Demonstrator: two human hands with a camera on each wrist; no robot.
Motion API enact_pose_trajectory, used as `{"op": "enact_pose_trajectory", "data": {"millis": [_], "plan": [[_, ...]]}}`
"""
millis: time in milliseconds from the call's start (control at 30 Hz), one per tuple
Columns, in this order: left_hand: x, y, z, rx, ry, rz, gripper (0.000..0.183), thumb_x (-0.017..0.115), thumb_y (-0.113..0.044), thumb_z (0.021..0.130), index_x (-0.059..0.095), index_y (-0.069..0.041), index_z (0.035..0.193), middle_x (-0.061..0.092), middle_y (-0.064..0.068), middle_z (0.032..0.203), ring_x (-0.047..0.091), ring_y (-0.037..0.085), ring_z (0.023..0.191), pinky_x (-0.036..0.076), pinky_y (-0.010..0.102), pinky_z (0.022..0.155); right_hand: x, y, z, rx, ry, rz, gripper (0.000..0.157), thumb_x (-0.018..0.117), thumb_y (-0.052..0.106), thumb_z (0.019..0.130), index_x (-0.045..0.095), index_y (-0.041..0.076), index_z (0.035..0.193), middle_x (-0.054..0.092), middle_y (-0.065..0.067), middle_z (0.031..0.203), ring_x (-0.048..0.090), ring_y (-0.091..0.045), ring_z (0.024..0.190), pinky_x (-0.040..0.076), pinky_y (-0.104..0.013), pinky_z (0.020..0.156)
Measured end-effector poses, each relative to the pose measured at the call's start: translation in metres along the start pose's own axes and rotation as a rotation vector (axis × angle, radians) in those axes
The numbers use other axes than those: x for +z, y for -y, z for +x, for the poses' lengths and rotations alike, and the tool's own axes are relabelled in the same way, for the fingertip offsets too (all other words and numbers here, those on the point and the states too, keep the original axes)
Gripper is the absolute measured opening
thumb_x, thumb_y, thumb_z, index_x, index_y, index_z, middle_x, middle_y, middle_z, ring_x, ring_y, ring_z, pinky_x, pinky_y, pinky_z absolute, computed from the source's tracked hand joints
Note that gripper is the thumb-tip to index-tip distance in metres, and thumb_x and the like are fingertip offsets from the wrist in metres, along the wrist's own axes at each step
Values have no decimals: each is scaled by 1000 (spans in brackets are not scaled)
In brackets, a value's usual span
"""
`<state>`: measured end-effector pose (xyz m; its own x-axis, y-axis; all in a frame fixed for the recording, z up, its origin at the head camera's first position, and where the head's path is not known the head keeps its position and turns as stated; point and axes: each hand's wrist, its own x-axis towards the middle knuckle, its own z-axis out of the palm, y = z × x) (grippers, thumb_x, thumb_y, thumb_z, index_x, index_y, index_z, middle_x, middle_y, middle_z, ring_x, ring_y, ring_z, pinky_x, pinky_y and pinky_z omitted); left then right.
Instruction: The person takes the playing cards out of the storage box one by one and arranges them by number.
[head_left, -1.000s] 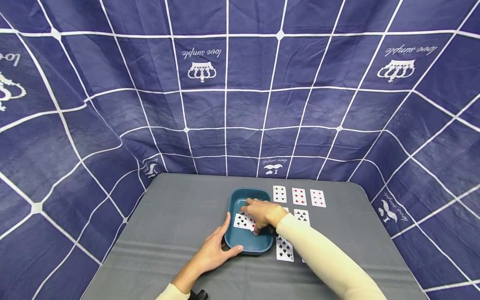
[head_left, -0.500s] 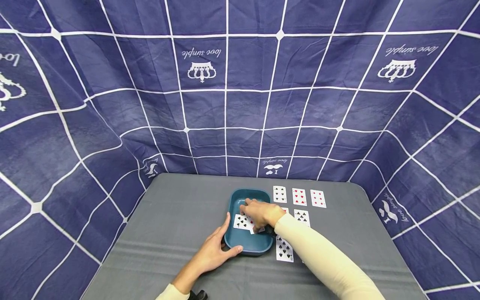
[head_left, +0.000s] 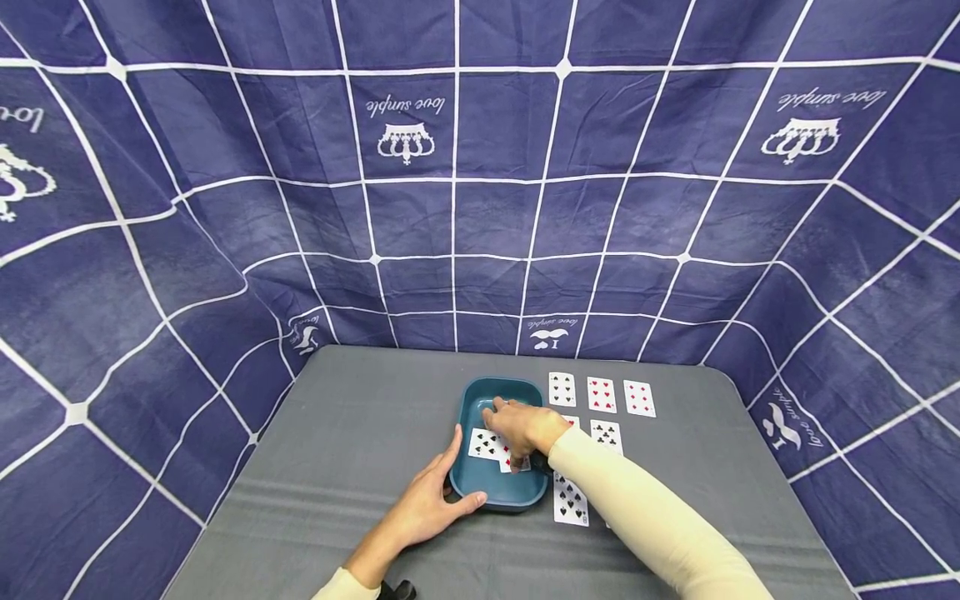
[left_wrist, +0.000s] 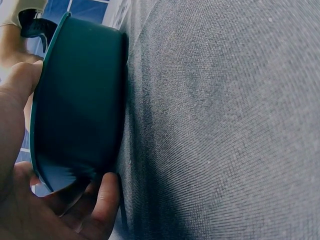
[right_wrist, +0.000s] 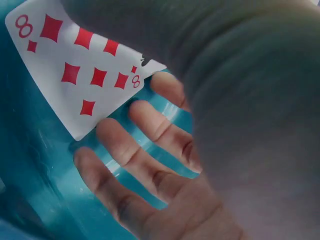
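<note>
My left hand [head_left: 431, 500] holds a teal plastic tray [head_left: 501, 381] at its near left corner. In the left wrist view, the thumb [left_wrist: 26, 80] lies on the rim and the other fingers bend round the outer wall. My right hand [head_left: 521, 425] reaches down inside the tray over an eight of diamonds [right_wrist: 50, 55]. Its fingertips are right along one edge of that card, and the thumb looms blurred over the opposite side. A spade card [head_left: 483, 444] lies partly beneath the eight of diamonds.
Right of the tray, several face-up cards lie in rows on the grey table [head_left: 360, 417]: spades [head_left: 562, 389], hearts [head_left: 602, 395], diamonds [head_left: 639, 398], clubs [head_left: 606, 435] and spades [head_left: 571, 500]. The right sleeve [head_left: 637, 500] hides some. A blue checked cloth [head_left: 495, 217] hangs behind.
The diamond card has slid slightly toward the near right inside the tray, with more of it showing under the right hand. The left hand stays put on the tray.
</note>
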<state>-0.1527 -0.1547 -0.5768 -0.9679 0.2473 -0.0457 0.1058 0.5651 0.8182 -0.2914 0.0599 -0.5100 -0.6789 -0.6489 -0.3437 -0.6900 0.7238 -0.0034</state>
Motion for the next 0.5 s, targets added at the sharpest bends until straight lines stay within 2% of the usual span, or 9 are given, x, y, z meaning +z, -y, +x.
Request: {"op": "enact_pose_trajectory", "data": {"millis": [133,233,400,500], "plan": [[0,0,0,2,1,-7,116,88,-52,104,15,-24,190,45,29,181,58,46,160,67,52,113,0,0,1,9,17,-2,105,115,36,75,59,16,161,62,-11,156,69,-31,141,66,-43,114],[0,0,1,8,-6,-9,116,88,-53,104,15,-23,190,45,29,181,58,45,160,67,52,114,0,-1,0,19,13,1,107,114,36,75,58,16,164,61,-10,157,69,-32,143,67,-45,114],[0,0,0,8,-7,-8,116,89,-52,104,16,-23,190,44,29,182,57,45,160,66,53,114,2,-1,0,16,-2,8,98,115,35,75,61,17,154,62,-10,150,69,-32,137,69,-45,106],[0,-1,0,6,-3,-4,115,88,-51,105,15,-23,190,44,29,182,57,46,160,66,53,114,4,0,0,9,-18,-6,93,115,34,74,61,18,147,60,-9,144,66,-29,131,68,-40,103]]}}
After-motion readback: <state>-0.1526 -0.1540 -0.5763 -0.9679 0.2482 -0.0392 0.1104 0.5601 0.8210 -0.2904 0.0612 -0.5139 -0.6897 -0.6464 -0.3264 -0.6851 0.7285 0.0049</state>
